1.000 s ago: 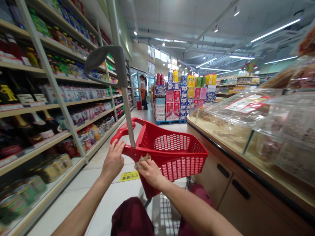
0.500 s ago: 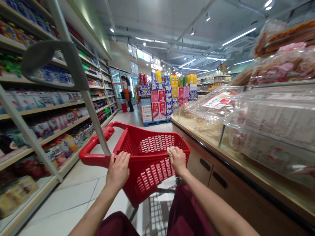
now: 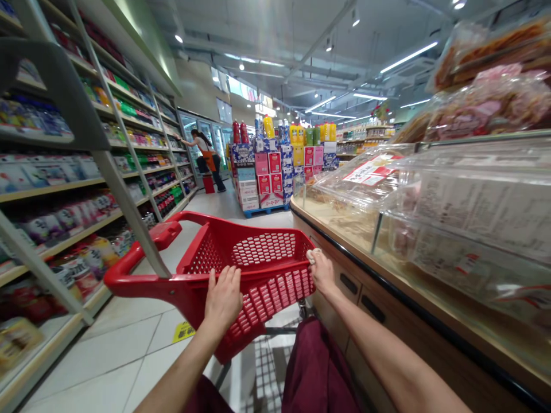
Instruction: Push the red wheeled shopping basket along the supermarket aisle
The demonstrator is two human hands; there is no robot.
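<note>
A red plastic shopping cart basket (image 3: 189, 292) with slotted walls stands side-on in front of me, and no goods show inside. My left hand (image 3: 224, 292) lies over its near rim with outstretched fingers and the thumb apart. At the basket's right-hand corner, my right hand (image 3: 322, 272) is closed on a crumpled whitish cloth (image 3: 313, 254), pressed against the rim. Part of the cloth is hidden by the fingers. A metal pole (image 3: 133, 212) with a grey handle (image 3: 55, 94) rises at the cart's left end.
Stocked shelves (image 3: 73, 186) line the left side. On the right, a glass-edged counter (image 3: 336, 241) holds plastic-wrapped food packs (image 3: 383, 172). Stacked boxes and bottles (image 3: 271, 178) stand ahead on a blue pallet (image 3: 267, 210). Farther back, a person in an orange apron (image 3: 209, 158) leans toward the shelves.
My right hand has slid with the cloth along the rim to the right-hand corner. My left hand has shifted right along the rim, away from the pole. The far person now bends more.
</note>
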